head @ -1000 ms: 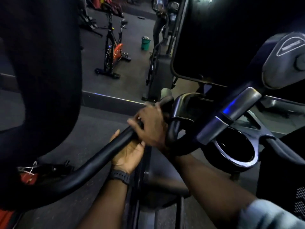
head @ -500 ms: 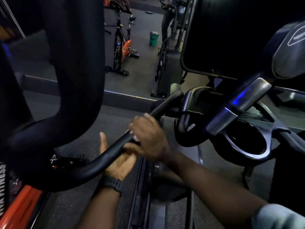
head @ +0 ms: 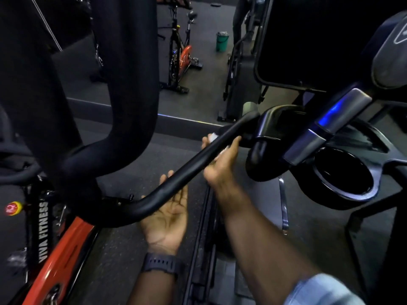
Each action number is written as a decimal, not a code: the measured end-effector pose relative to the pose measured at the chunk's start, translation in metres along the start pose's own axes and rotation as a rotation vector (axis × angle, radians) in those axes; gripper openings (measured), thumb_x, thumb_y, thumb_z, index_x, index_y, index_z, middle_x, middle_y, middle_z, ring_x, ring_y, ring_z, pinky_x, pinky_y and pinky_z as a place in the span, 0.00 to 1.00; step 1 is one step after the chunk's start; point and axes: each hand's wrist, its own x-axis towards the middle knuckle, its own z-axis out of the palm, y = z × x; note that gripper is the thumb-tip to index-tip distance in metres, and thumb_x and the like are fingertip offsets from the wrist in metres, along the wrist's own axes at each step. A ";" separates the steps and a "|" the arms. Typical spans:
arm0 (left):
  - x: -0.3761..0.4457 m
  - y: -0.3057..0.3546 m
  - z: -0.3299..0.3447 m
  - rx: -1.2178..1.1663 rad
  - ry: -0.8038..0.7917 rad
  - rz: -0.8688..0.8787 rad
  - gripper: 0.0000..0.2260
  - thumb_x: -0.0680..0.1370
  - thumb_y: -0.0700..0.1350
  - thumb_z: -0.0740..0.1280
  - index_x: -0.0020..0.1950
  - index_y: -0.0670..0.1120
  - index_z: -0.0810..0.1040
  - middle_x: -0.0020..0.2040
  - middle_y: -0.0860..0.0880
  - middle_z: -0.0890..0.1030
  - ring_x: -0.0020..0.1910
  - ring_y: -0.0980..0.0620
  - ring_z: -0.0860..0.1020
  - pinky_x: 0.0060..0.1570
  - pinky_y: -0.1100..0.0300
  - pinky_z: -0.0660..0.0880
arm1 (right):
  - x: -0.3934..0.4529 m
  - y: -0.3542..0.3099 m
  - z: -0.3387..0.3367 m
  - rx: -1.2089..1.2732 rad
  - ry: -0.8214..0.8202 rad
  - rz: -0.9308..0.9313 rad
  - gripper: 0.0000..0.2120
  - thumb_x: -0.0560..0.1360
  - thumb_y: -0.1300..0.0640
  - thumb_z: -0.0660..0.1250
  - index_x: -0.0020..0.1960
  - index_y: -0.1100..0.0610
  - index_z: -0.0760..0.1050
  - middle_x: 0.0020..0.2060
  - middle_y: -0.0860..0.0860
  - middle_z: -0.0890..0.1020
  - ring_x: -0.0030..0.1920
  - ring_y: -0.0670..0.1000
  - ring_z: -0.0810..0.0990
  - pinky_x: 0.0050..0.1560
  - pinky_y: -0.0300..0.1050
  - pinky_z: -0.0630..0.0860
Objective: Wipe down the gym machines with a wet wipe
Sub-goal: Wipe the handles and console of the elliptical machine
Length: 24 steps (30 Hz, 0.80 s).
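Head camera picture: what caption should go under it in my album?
Right hand wipes a black handlebar with a wet wipe; left hand open beneath.

This is a gym, dim and lined with exercise machines. A dark rubber-speckled floor (head: 123, 249) runs throughout. An upright spin bike (head: 179, 56) with an orange flywheel stands farther back, near a green lidded container (head: 222, 41) set on the floor. Close by, a red-framed machine carries a label reading "VIVA FITNESS" (head: 43, 231), and a curved black handlebar (head: 176, 181) joins a console (head: 343, 172) with a round cup holder. Another grey machine (head: 241, 84) stands beyond.
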 end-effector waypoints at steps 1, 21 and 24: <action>-0.001 0.002 -0.002 -0.042 0.004 0.025 0.20 0.84 0.50 0.57 0.57 0.37 0.82 0.64 0.39 0.82 0.62 0.42 0.82 0.66 0.44 0.72 | -0.005 0.008 -0.002 0.047 -0.036 0.054 0.34 0.75 0.28 0.53 0.52 0.59 0.76 0.44 0.56 0.80 0.40 0.53 0.82 0.44 0.43 0.79; -0.075 0.094 0.009 0.502 0.199 0.460 0.16 0.86 0.48 0.55 0.55 0.44 0.81 0.49 0.48 0.84 0.53 0.52 0.81 0.49 0.62 0.77 | -0.164 0.123 0.014 0.382 -0.076 0.620 0.41 0.64 0.23 0.63 0.52 0.60 0.75 0.49 0.59 0.79 0.50 0.59 0.81 0.58 0.56 0.75; -0.091 0.109 0.022 0.512 0.127 0.527 0.20 0.87 0.48 0.51 0.49 0.40 0.79 0.42 0.48 0.84 0.41 0.59 0.84 0.56 0.64 0.79 | -0.198 0.130 0.042 0.496 -0.070 0.742 0.44 0.63 0.24 0.66 0.54 0.65 0.74 0.52 0.64 0.79 0.53 0.63 0.79 0.54 0.57 0.79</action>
